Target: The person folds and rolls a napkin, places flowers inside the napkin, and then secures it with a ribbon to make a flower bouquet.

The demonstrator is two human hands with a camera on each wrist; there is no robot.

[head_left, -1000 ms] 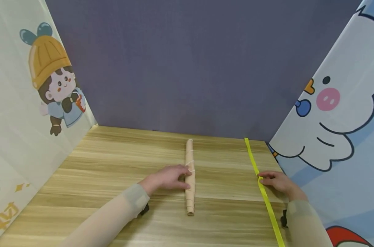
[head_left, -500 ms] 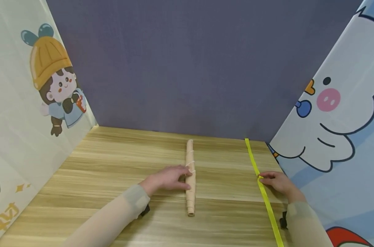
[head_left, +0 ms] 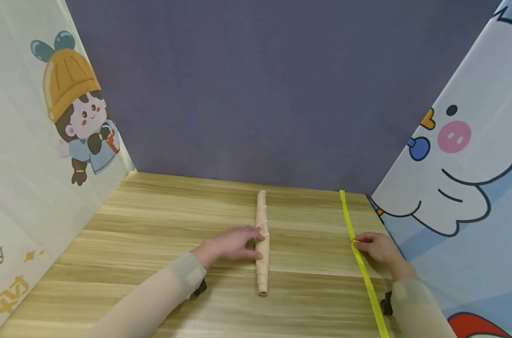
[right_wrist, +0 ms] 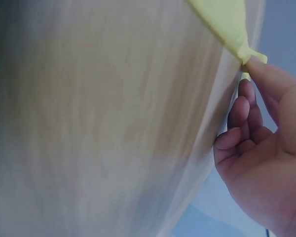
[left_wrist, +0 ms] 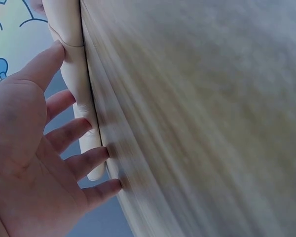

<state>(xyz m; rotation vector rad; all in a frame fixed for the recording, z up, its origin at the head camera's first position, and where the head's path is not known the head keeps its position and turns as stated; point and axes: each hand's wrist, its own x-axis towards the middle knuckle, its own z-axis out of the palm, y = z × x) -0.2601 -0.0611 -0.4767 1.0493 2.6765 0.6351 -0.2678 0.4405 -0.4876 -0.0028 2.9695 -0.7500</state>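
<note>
A beige rolled-up sheet (head_left: 262,274) lies lengthwise on the wooden table, with thin white lines slanting across its far half. My left hand (head_left: 234,244) rests against its left side, thumb and fingertips touching it. In the left wrist view the fingers (left_wrist: 71,133) are spread and fairly straight along the roll. A long yellow ribbon (head_left: 369,284) runs from the table's back edge toward me on the right. My right hand (head_left: 378,247) pinches it partway along. In the right wrist view the ribbon (right_wrist: 224,22) bunches at the thumb tip, the other fingers loosely bent.
The wood-grain table (head_left: 125,234) ends at a dark grey-purple wall (head_left: 256,94). A pale printed panel (head_left: 19,141) stands on the left, another (head_left: 484,197) on the right, close to my right forearm. Black wrist devices (head_left: 201,288) show beneath the sleeves.
The head view has turned very slightly left. The ribbon's far part is straighter, and the right fingers sit a little closer on it. The left hand and the roll have not moved.
</note>
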